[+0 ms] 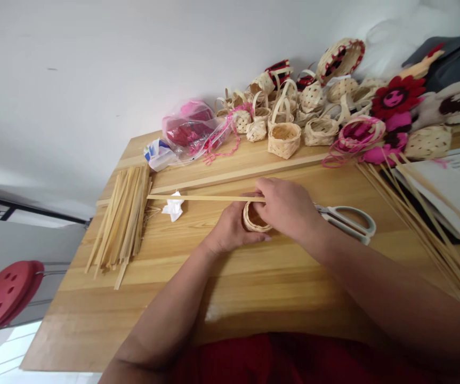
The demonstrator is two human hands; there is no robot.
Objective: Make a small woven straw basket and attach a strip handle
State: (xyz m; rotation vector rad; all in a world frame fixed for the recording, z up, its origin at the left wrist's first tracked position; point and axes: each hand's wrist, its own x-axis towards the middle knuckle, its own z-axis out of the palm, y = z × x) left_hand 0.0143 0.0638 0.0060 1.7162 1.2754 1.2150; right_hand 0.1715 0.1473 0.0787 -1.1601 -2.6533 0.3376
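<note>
a small basket (249,223) sits between two hands at a table (249,290), the left hand (232,226) clasped around its side, the right hand (284,201), pinching a strip (206,198), partly hiding the basket; scissors (364,234) lie near the right forearm (365,277), woven baskets (284,141) beyond.

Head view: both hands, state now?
Left hand: closed around the side of the basket.
Right hand: fingers closed on the strip near its end, at the basket's rim.

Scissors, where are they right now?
In the head view, the scissors lie on the table right of centre, beside the right wrist, which partly hides them.
</note>
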